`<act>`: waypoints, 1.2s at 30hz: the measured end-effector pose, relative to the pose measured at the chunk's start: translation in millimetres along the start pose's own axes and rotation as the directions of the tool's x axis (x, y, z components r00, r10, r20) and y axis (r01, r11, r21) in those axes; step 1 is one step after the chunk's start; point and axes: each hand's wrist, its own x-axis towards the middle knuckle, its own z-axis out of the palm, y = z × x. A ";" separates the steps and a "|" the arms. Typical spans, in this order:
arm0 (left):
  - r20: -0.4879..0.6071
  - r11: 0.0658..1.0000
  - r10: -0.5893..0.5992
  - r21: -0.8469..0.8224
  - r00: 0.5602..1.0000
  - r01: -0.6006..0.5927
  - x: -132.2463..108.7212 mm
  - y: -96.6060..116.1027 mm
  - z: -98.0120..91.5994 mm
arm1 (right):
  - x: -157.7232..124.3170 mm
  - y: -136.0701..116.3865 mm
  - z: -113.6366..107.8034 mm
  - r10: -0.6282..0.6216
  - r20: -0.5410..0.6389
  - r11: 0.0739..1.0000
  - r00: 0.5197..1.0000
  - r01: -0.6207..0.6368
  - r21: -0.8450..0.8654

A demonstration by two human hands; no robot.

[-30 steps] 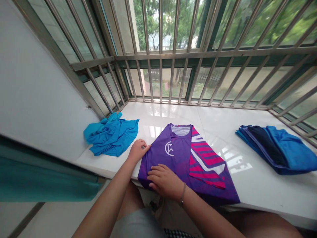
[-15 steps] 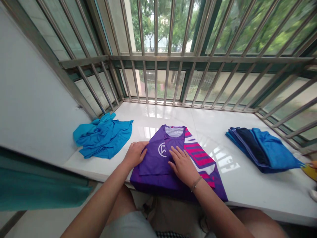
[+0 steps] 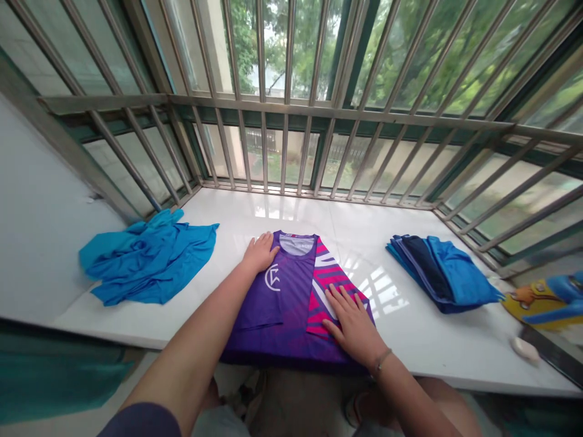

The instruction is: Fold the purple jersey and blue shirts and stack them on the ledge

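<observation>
A purple T-shirt (image 3: 296, 303) with a white logo and a pink-and-white striped sleeve lies on the white ledge, its collar toward the window. Both sleeves rest across its front, and its lower part reaches the ledge's near edge. My left hand (image 3: 261, 250) lies on the shirt's left shoulder beside the collar, fingers stretched out. Flat on the striped sleeve at the right is my right hand (image 3: 353, 321), its fingers spread. Neither hand grasps the cloth.
On the left a crumpled blue garment (image 3: 155, 258) lies near the wall. A stack of folded blue and dark clothes (image 3: 446, 270) sits at the right, with a yellow-and-blue item (image 3: 546, 300) and a small white object (image 3: 525, 349) beyond it. Metal bars (image 3: 286, 115) line the window.
My left hand has moved from the shirt's left side up to the shoulder. My right hand has shifted right onto the striped sleeve, which now lies folded inward. The view has turned right.
</observation>
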 end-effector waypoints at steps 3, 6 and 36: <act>-0.040 0.997 -0.080 -0.024 0.996 0.079 19.4 -2.8 -5.5 | 6.9 5.2 -14.0 -0.031 -0.037 0.999 0.999 0.033 0.038; -0.064 0.992 -0.124 -0.028 0.990 0.123 44.7 -3.4 -15.6 | 38.6 13.3 -42.0 -0.005 -0.115 0.998 0.993 0.012 0.057; -0.205 0.825 0.036 -0.547 0.978 -0.145 -119.4 9.2 -68.2 | 39.8 -13.5 -87.1 -0.034 -0.381 0.982 0.924 0.102 0.161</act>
